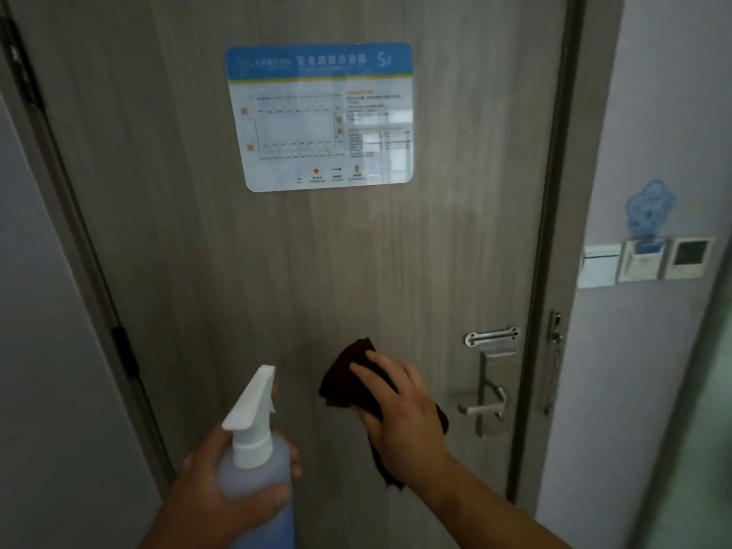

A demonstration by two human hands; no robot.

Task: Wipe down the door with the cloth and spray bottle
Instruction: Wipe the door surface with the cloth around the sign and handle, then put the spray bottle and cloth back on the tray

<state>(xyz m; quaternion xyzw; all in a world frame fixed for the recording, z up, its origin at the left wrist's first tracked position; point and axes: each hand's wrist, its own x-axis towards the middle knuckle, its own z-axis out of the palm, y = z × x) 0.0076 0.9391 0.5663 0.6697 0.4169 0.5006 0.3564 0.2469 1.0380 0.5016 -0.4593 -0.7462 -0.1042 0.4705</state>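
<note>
A grey wood-grain door (222, 251) fills the view. My right hand (400, 410) presses a dark brown cloth (344, 374) flat against the door, left of the lever handle, with its fingers stretched over the cloth. My left hand (214, 489) grips a translucent spray bottle (253, 465) of bluish liquid with a white trigger head, its nozzle pointing up at the door just left of the cloth. Part of the cloth hangs down behind my right wrist.
A laminated evacuation plan sign (321, 116) is stuck on the upper door. A metal lever handle (481, 406) with lock plate and a small latch bar (492, 335) sit at the right edge. On the right wall are switch panels (645, 259). Dark hinges (124, 350) mark the left frame.
</note>
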